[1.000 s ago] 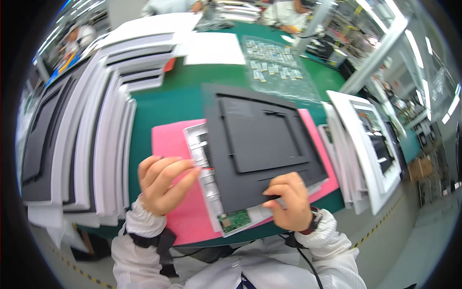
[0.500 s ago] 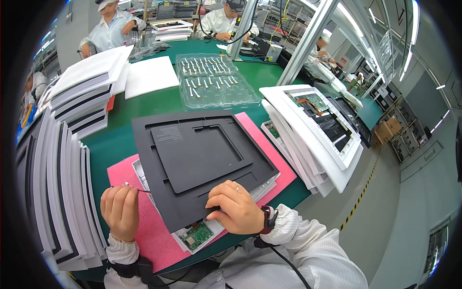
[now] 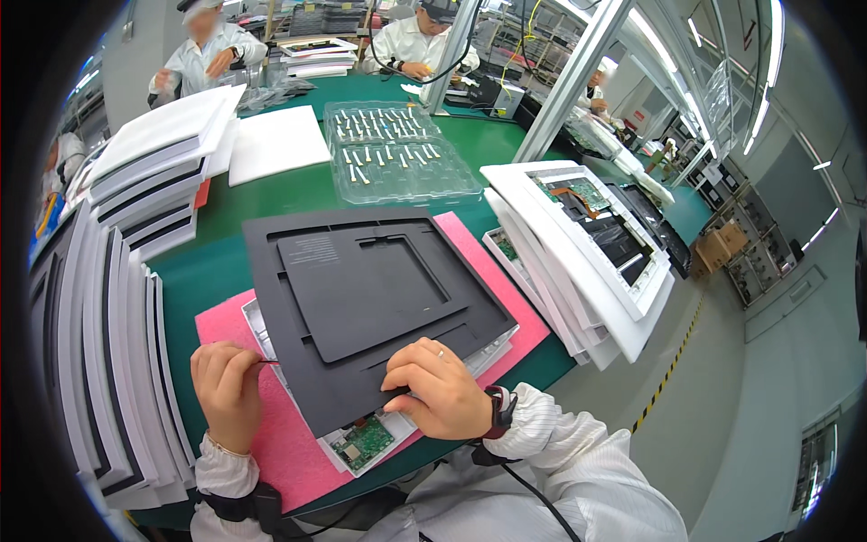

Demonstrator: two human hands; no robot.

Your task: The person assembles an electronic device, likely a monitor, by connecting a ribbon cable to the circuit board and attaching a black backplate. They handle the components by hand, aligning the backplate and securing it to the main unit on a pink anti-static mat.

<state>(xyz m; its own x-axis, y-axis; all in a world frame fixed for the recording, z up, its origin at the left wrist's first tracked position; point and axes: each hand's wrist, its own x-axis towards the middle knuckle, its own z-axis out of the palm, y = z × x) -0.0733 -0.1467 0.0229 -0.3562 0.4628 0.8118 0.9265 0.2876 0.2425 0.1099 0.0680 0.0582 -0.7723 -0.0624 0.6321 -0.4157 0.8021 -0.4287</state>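
My right hand (image 3: 435, 390) grips the near edge of a black plastic panel (image 3: 361, 294), with its thumb below and fingers on top. The panel has a raised middle and a rectangular recess. It lies askew over a white housing (image 3: 254, 316), hiding most of it. A green circuit board (image 3: 363, 443) shows in the housing beyond the panel's near edge. At the left side of the panel, my left hand (image 3: 226, 393) is closed in a pinch on a thin dark wire (image 3: 265, 362), which runs toward the housing. Where the wire ends is hidden.
A pink foam mat (image 3: 221, 325) lies under the housing on the green table. Stacked panels with white foam (image 3: 126, 361) stand on the left, open housings (image 3: 587, 244) on the right. Behind is a clear tray (image 3: 406, 190) of small cable pieces. Several people work beyond.
The small white end seen above my left fingers no longer shows, and that hand has shifted slightly. My right hand keeps its hold on the panel. The whole view has drifted slightly.
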